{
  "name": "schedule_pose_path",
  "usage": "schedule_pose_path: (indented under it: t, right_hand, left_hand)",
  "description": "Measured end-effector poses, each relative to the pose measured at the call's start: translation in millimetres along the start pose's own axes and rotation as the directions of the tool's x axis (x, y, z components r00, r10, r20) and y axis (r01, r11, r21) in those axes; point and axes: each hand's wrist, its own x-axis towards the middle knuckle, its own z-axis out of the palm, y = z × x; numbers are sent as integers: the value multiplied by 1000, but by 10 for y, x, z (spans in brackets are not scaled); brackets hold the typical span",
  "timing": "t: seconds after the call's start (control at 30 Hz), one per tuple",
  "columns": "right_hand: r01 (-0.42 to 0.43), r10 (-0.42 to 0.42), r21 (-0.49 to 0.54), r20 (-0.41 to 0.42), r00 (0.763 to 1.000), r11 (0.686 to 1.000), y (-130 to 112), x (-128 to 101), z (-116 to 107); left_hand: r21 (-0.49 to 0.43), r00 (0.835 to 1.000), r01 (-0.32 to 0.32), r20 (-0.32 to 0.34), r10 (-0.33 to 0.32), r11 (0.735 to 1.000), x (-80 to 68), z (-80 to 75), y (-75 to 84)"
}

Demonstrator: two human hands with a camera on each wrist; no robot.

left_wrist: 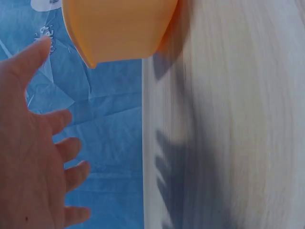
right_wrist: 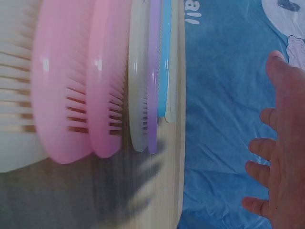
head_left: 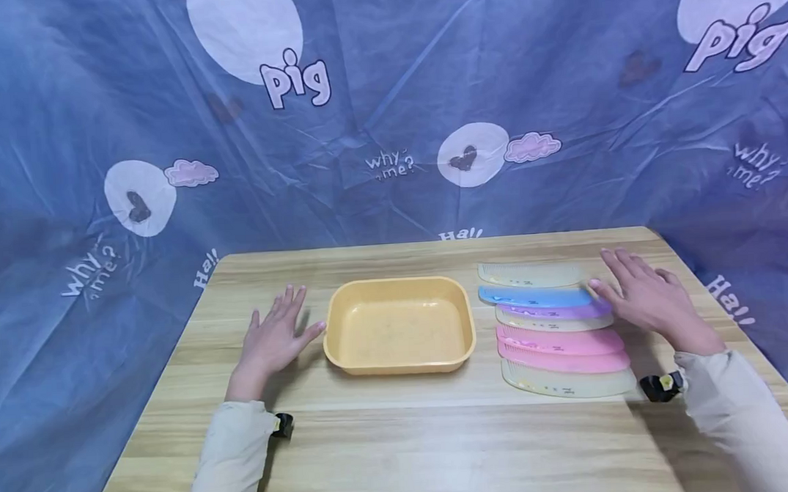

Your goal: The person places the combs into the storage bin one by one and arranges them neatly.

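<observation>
On the wooden tabletop (head_left: 403,451) an empty yellow tray (head_left: 400,324) sat in the middle, with a row of overlapping combs laid out just to its right: a pale cream comb (head_left: 530,273) farthest from the person, then a blue comb (head_left: 535,296), a purple comb (head_left: 555,311), another cream one beneath it, two pink combs (head_left: 560,349) and a large cream comb (head_left: 568,384) nearest. The left hand (head_left: 275,339) lay flat just beside the tray's left wall, its fingers (left_wrist: 57,121) straight and spread, holding nothing; the thumb tip reached close to the tray rim, though contact could not be told. The right hand (head_left: 647,297) hovered at the right end of the comb row, fingers (right_wrist: 264,145) spread and relaxed, the thumb tip at the end of the blue comb. A blue printed cloth (head_left: 388,114) hung behind the tabletop.
</observation>
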Motion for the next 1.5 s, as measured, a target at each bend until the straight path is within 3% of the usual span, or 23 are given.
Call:
schedule_pose_path:
  t: [0.2,0.33,0.6,0.83,1.0,1.1,1.33,1.5]
  right_hand:
    - [-7,7,9,58,998,1000,17,152,-10]
    - [-3,-3,50,124,992,999,63,260,-11]
    - [52,-93,224,178,980,973,106,467,49]
    - [34,-108,337,204,973,941,187,591,114]
    - [6,-100,369,236,967,929,250,635,143]
    - [-6,-95,370,253,963,929,272,674,174]
    - [-37,-88,401,289,953,915,295,740,290]
    - [-28,-98,417,279,955,908,279,777,342]
  left_hand:
    - [-129,999,-38,13,40,991,8,-6,17]
    - [-252,997,-38,55,54,967,28,36,21]
    - [-471,984,-28,142,107,882,29,75,-31]
    - [-642,956,-95,155,251,761,67,111,-63]
    - [-700,944,-87,168,282,709,79,115,-54]
    - [-708,942,-74,182,282,702,70,110,-52]
    - [-699,940,-52,207,271,713,61,101,-50]
    - [-701,939,-29,225,260,713,79,123,-82]
